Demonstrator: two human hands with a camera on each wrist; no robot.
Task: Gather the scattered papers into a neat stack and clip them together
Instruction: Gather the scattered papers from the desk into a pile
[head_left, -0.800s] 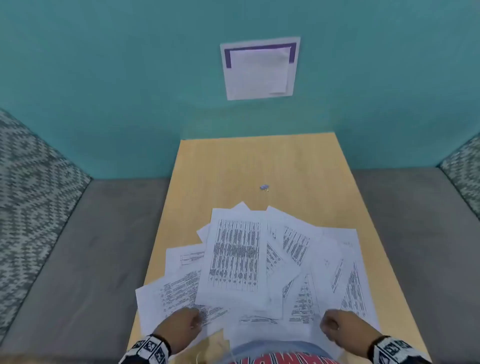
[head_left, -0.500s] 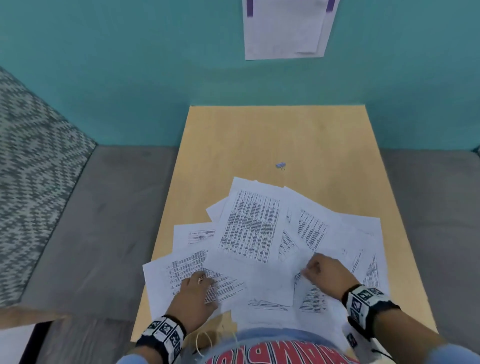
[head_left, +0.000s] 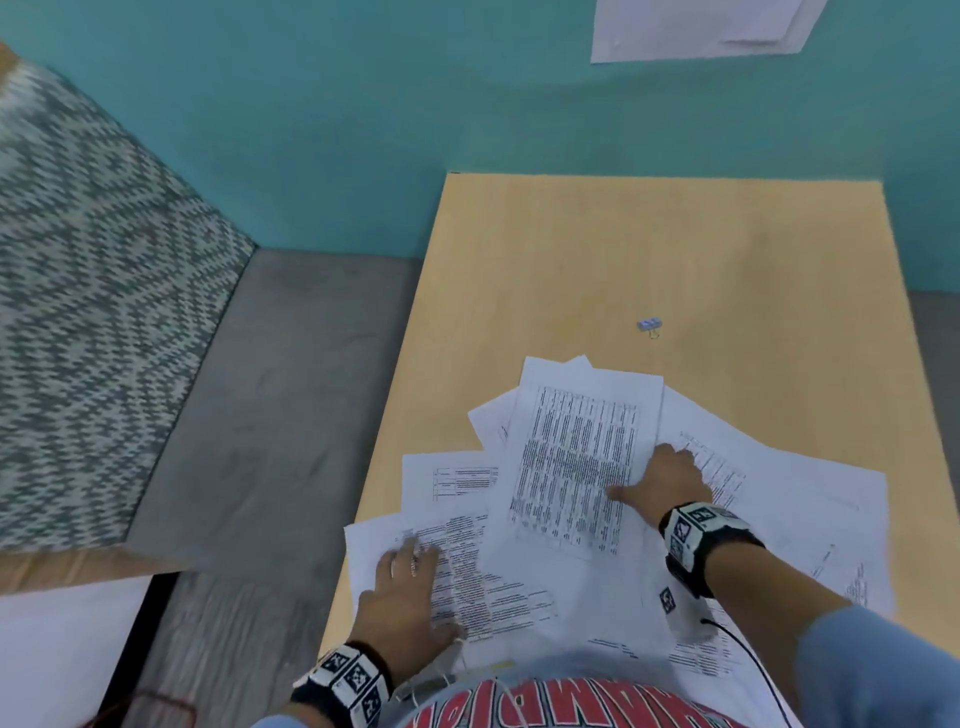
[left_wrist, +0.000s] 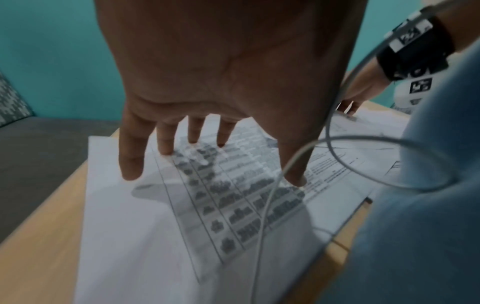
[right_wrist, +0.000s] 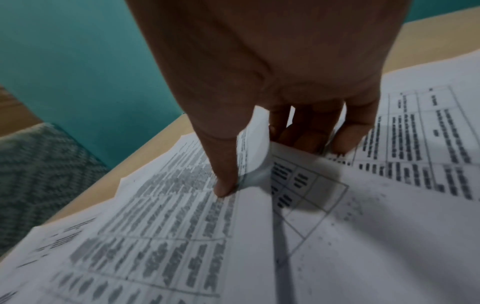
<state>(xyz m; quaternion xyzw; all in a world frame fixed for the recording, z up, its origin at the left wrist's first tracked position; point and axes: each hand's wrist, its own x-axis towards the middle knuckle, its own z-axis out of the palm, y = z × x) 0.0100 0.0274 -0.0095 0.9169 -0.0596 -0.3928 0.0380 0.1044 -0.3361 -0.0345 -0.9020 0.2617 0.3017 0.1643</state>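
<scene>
Several printed papers lie scattered and overlapping on the near half of the wooden table. My left hand lies flat with straight, spread fingers on the lower-left sheet. My right hand grips the right edge of the top sheet. Its thumb presses on top and the fingers curl under the lifted edge. A small blue binder clip sits on bare wood beyond the papers, apart from both hands.
A teal wall rises behind the table, with a white notice stuck on it. Grey bench seats run along both sides. A patterned cushion is at the left. A thin cable loops near my left hand.
My right hand moved forward from the near edge to the top sheet's right edge and took hold of it. My left hand slid forward and flattened. The view swung left and down.
</scene>
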